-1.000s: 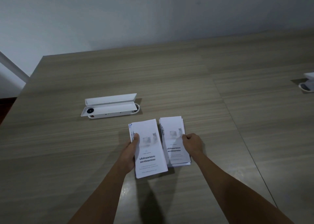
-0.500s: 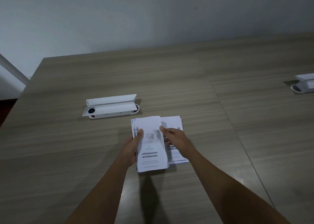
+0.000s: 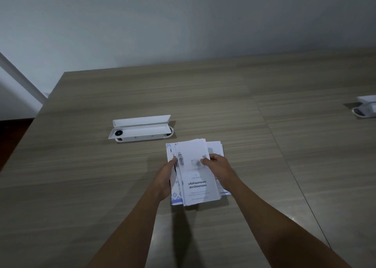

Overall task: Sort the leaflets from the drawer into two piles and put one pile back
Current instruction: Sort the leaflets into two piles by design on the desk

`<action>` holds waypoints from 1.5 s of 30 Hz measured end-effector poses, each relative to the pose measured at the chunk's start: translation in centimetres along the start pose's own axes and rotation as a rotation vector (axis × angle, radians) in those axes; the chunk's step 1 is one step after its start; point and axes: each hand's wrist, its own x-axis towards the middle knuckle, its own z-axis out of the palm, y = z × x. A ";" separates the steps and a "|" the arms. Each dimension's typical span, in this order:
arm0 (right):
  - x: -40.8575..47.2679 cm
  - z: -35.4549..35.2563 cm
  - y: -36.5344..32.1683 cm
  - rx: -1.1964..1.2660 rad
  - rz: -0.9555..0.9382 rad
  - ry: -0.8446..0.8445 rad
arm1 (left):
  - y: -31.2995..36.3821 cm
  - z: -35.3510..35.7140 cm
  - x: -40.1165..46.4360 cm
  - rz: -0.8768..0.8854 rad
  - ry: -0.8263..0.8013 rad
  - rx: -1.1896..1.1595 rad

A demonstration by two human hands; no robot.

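A stack of white leaflets (image 3: 196, 186) with black Thai print is held just above the wooden table (image 3: 81, 186) near its middle. My left hand (image 3: 167, 178) grips the stack's left edge, thumb on top. My right hand (image 3: 218, 169) pinches the top leaflet at its upper right. Several leaflets fan out at the left edge, one with a blue pattern. A second pile of leaflets (image 3: 216, 148) lies flat on the table to the right, mostly hidden under my right hand and the held stack. No drawer is in view.
A white power-socket box (image 3: 140, 130) with its lid open is set into the table behind and left of the leaflets. Another white socket box (image 3: 366, 110) sits at the right edge. A seam runs diagonally across the table to the right of my arms.
My right hand left the right pile and came over to the stack in my left hand, taking hold of its top leaflet. The held stack shifted right, now overlapping the right pile.
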 end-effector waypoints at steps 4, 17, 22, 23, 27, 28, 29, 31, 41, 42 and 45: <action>-0.5 0.2 -0.2 -0.046 -0.003 -0.013 | -0.4 0.2 0.1 0.050 0.017 0.039; -4.2 0.4 -1.8 -0.287 -0.164 0.007 | -0.6 1.0 0.6 0.075 -0.027 0.038; -4.2 0.9 -1.9 -0.307 -0.187 0.070 | -0.7 0.7 0.4 0.054 -0.019 0.087; -4.2 1.0 -1.9 -0.321 -0.193 0.085 | -0.8 0.6 0.5 0.045 -0.029 0.081; -4.3 1.6 -1.7 -0.305 -0.189 0.119 | -0.7 0.8 0.1 0.035 -0.060 0.044; -4.3 1.7 -1.6 -0.290 -0.181 0.113 | -0.8 0.8 0.0 0.035 -0.062 0.032; -4.3 1.8 -1.4 -0.276 -0.178 0.105 | -0.9 0.8 0.1 0.033 -0.058 0.022; -4.3 1.8 -1.3 -0.254 -0.178 0.089 | -1.0 0.5 0.4 0.041 -0.046 0.022; -2.7 -1.1 -1.8 -0.126 -0.117 0.056 | 0.0 -2.8 2.2 0.015 0.120 0.006; -2.4 -1.5 -1.8 -0.092 -0.116 0.058 | 0.1 -3.3 2.2 0.004 0.136 0.018; -1.2 -2.5 -1.7 -0.016 -0.071 0.082 | 0.5 -5.0 2.7 -0.016 0.147 0.041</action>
